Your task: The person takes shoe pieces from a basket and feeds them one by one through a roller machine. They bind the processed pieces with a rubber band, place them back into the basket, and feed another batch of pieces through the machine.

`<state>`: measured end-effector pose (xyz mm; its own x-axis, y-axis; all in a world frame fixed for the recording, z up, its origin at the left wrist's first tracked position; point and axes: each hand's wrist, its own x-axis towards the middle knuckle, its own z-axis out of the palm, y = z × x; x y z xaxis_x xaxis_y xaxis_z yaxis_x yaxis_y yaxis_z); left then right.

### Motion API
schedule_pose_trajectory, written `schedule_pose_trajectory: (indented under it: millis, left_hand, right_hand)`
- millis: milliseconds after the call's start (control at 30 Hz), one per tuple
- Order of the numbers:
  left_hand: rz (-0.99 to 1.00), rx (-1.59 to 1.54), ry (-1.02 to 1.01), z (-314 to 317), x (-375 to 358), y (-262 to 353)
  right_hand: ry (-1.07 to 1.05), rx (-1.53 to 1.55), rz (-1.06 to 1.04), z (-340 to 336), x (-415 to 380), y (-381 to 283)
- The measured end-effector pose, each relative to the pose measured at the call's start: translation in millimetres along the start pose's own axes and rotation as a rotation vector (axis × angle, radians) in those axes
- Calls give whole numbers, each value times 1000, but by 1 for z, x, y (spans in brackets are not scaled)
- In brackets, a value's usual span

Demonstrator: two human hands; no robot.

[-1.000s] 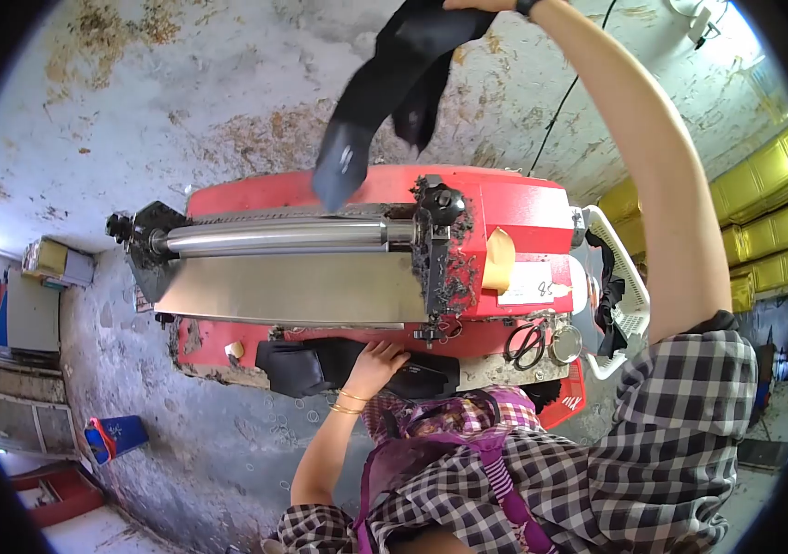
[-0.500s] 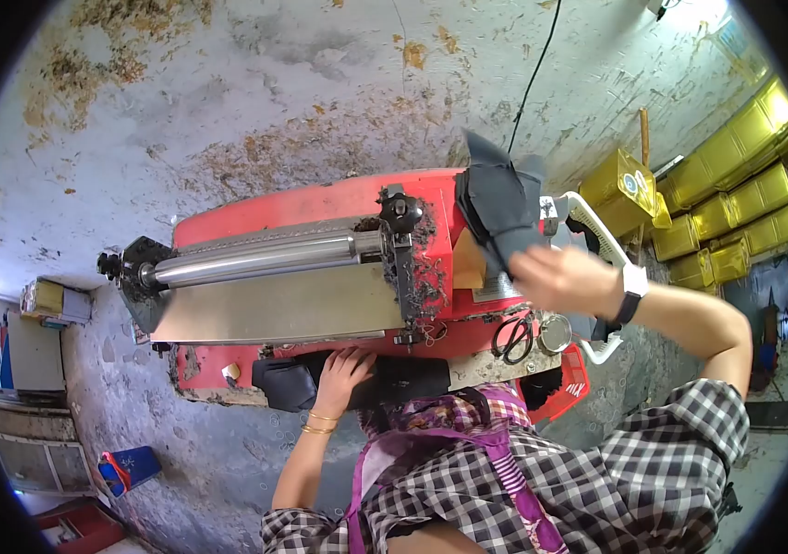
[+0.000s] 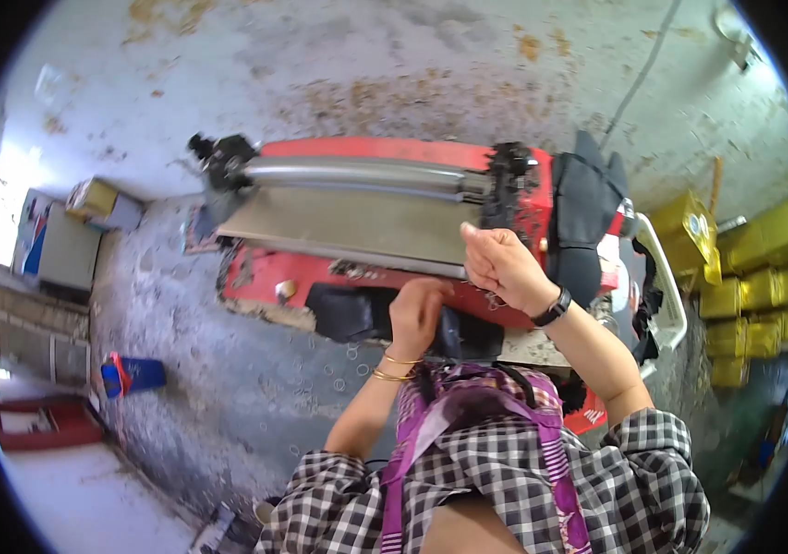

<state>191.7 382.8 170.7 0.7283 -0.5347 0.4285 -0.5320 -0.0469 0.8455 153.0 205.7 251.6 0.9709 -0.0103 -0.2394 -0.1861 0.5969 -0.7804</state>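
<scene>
My left hand (image 3: 419,314), with gold bangles at the wrist, hangs over the black leather pieces (image 3: 343,312) on the machine's front ledge. Its fingers bend downward and are smeared by motion. In front of the metal plate (image 3: 348,222) my right hand (image 3: 503,268) is raised, fingers curled in and no object showing in them. A dark band circles that wrist. The red machine (image 3: 375,148) carries a long steel roller (image 3: 357,174) above the plate. A stack of black leather pieces (image 3: 583,208) lies on its right end.
A white plastic basket (image 3: 676,286) stands to the right, with a red basket (image 3: 588,420) below the ledge. Yellow wrapped packages (image 3: 750,295) are piled at far right. A blue bin (image 3: 143,374) sits on the floor at left.
My right hand has left the leather stack and moved left, in front of the plate. My left hand has lifted from lying flat on the leather and curled. The view has shifted.
</scene>
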Motion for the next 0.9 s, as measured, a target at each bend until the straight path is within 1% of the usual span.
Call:
schedule_pose_trajectory:
  millis: [67, 100, 133, 167, 200, 233, 267, 300, 333, 367, 400, 433, 467, 533, 567, 667, 700, 767, 800, 833, 900]
  left_hand:
    - [-202, -238, 344, -25, 7, 19]
    - [-193, -368, 433, -37, 12, 13]
    - [-198, -444, 548, -48, 18, 8]
    - [-166, -468, 521, -63, 22, 3]
    - [-153, -511, 569, -74, 28, 0]
    - [-140, -555, 609, -84, 34, -3]
    - [-127, -604, 641, -91, 32, -3]
    - [-43, -493, 661, -99, 23, -7]
    - [39, -389, 671, -109, 12, -12]
    - [35, -355, 697, -110, 3, -10]
    - [31, -322, 723, -110, -7, -8]
    - [-60, -350, 769, -109, -24, 9]
    - [-143, -371, 817, -112, -34, 24]
    - [-117, -793, 913, -116, -39, 60]
    - [-107, -1002, 960, -119, -45, 69]
    - [-87, -555, 1075, -137, -61, 62]
    - [70, -745, 939, -157, -72, 39]
    - [-161, -672, 1073, -194, -82, 12]
    - [-272, -640, 1134, -208, -85, 7]
    - [-356, -446, 1106, -217, -98, 2]
    - [-514, -74, 986, -221, -117, -2]
  right_hand:
    - [-206, 233, 7, 7, 20, 24]
    - [-303, 352, 19, 16, 26, 31]
    - [-260, 224, 11, 31, 30, 41]
    - [-218, 97, 0, 55, 33, 54]
    - [-177, -26, -19, 74, 33, 66]
    - [-400, -259, -134, 76, 38, 88]
    - [-468, -671, -126, 104, 28, 84]
    - [-475, -658, -327, 126, 26, 105]
    - [-487, -696, -354, 139, 31, 113]
    - [-486, -719, -491, 155, 39, 120]
    - [-479, -809, -541, 171, 52, 125]
    - [-476, -893, -590, 187, 65, 131]
    - [-527, -859, -509, 201, 78, 134]
    - [-639, -783, -339, 225, 98, 143]
    - [-634, -778, -328, 236, 99, 150]
    - [-667, -1013, -557, 246, 73, 170]
    - [-736, -1125, -440, 245, 55, 172]
    - [-764, -853, -703, 229, 20, 195]
    - [-892, -820, -396, 219, 5, 186]
    - [-991, -776, -84, 207, -6, 175]
    - [-1026, -658, 177, 173, -10, 176]
